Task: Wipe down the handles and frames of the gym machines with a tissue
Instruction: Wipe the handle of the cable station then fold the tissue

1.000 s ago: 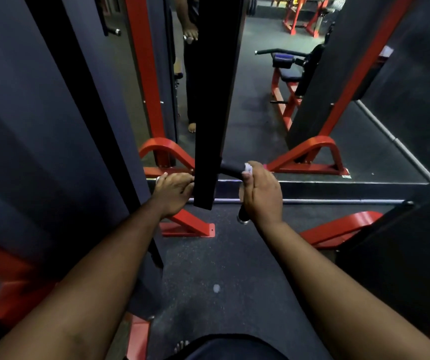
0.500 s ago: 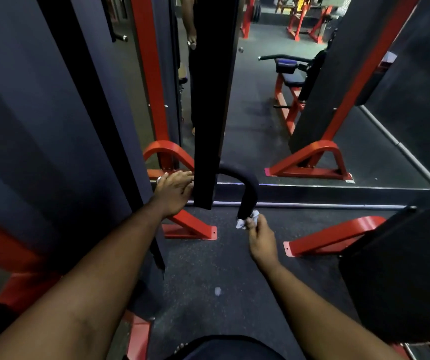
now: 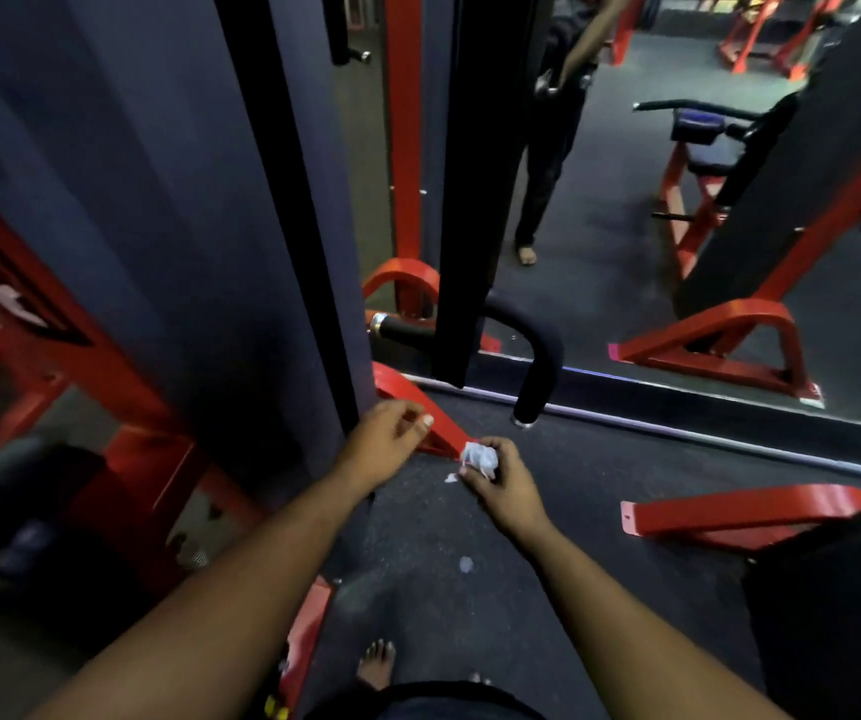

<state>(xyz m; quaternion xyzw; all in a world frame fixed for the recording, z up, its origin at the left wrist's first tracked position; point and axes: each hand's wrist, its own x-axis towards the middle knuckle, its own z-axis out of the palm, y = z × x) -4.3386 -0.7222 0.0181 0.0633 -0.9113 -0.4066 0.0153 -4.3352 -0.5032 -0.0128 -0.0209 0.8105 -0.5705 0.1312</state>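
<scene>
Both of your hands had come off the curved handle (image 3: 537, 356) since a second earlier. Your right hand (image 3: 508, 485) pinched the crumpled tissue (image 3: 480, 457) just below and slightly left of the handle's capped lower end, nearer to it than your left hand (image 3: 384, 444), which hung empty with fingers loosely curled. That end pointed down toward you; the black upright (image 3: 475, 200) crowded the handle's left, with floor (image 3: 625, 459) free to its right.

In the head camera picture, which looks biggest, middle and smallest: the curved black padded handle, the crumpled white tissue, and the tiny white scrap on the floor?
1. Curved black padded handle, biggest by far.
2. Crumpled white tissue, pinched in the right hand, though it sits nearer the camera.
3. Tiny white scrap on the dark floor, smallest.
</scene>
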